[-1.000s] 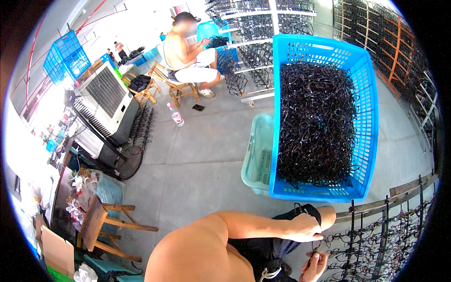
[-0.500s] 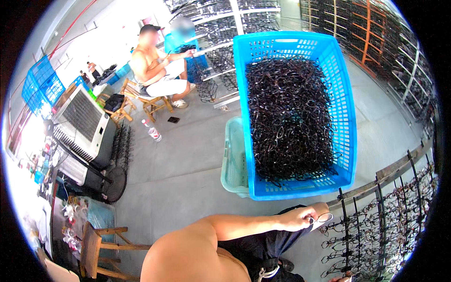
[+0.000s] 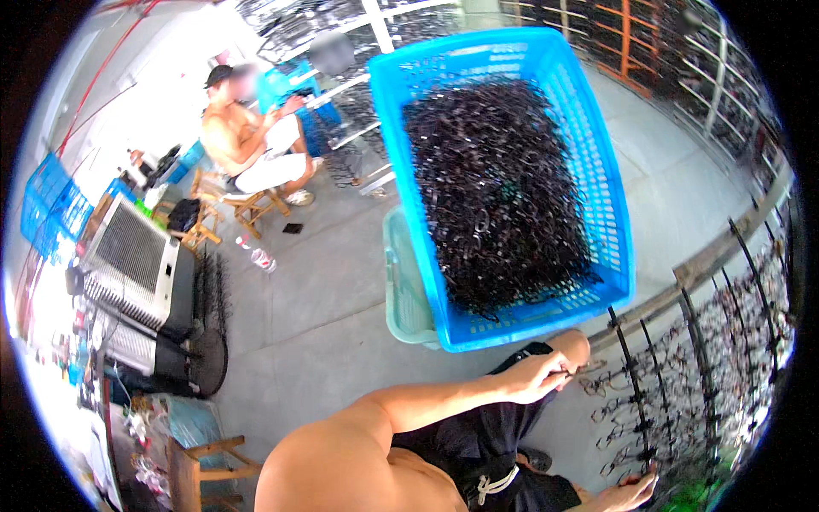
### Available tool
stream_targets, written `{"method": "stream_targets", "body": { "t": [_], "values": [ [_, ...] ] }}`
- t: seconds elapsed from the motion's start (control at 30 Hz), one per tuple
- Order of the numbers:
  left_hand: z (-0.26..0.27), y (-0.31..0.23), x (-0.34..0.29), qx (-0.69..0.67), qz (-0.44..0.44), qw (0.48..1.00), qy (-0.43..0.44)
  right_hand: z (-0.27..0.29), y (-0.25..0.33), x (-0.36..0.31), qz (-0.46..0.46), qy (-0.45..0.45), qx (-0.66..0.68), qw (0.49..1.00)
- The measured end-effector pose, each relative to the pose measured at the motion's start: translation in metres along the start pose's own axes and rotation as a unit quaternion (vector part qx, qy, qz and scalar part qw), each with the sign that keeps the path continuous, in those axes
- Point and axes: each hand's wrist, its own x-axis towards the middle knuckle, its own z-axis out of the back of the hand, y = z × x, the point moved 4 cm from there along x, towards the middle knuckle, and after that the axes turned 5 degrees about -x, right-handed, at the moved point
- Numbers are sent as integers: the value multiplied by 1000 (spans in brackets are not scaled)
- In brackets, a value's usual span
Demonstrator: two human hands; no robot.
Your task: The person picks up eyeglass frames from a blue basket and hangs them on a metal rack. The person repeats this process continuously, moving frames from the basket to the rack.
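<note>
My left hand (image 3: 539, 378), reaching out over my knee, pinches a thin eyeglass frame (image 3: 589, 369) that juts out past the fingertips. At the lower right my right hand (image 3: 630, 495) is at the edge of a rack of dark upright bars hung with many eyeglass frames (image 3: 682, 392). Its fingertips are closed together beside the lowest hung frames, and what they grip is too small to make out. Just beyond my left hand stands a large blue plastic basket (image 3: 456, 328), filled with a tangled heap of dark eyeglass frames (image 3: 499, 196).
A pale green basket (image 3: 401, 290) sits under the blue one. Another person (image 3: 243, 141) sits on a bamboo chair at the far left. An air cooler (image 3: 141, 256), a bottle (image 3: 258, 255) and a wooden stool (image 3: 192, 474) are on the left. Laden racks (image 3: 627, 43) line the back.
My view has shifted, so the basket and the seated person appear farther left. My right hand has come further into view, up along the rack. My left hand still holds the eyeglass frame, now tilted edge-on.
</note>
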Motion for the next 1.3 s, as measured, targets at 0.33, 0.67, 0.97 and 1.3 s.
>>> {"method": "stream_targets", "body": {
  "t": [0.33, 0.67, 0.97, 1.3],
  "values": [
    [6, 1, -7, -42, 126, 986, -97, -8, 91, -39, -102, -12, 237, 966],
    [-10, 13, -14, 182, -48, 982, -23, -16, 96, -42, -148, -72, 209, 964],
    [-16, 19, -30, 218, -131, 966, -32, -23, 87, -37, -133, -104, 254, 952],
    [-2, -49, 10, -657, 126, 742, 44, -17, 136, -87, 129, -112, -124, 978]
  ]
}}
